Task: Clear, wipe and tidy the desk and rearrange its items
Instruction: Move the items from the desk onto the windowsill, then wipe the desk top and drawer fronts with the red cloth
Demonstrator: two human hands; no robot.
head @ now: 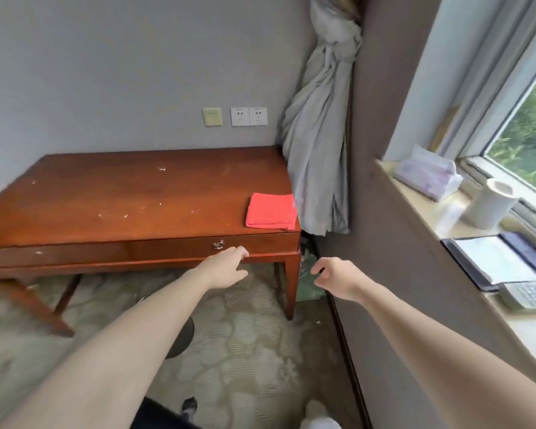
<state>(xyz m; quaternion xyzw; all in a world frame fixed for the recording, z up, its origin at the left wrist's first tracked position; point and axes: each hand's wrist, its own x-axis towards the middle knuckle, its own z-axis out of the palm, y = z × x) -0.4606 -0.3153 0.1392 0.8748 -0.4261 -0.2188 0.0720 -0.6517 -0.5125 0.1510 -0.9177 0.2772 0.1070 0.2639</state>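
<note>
Left hand (226, 267) mid-frame, fingers spread loose, fingertips at the desk (136, 193) front edge under the drawer handle (218, 244). Right hand (338, 278) loosely curled, holding nothing. Red cloth (271, 211) folded on desk's right corner.

Our arms are bare, no sleeves, watch or rings on the left hand (226, 267) or right hand (338, 281); below, perhaps dark trousers (155, 413).

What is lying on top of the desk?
On the desk lie a folded red cloth at its right front corner and scattered pale specks. The curtain covers the back right corner.
</note>
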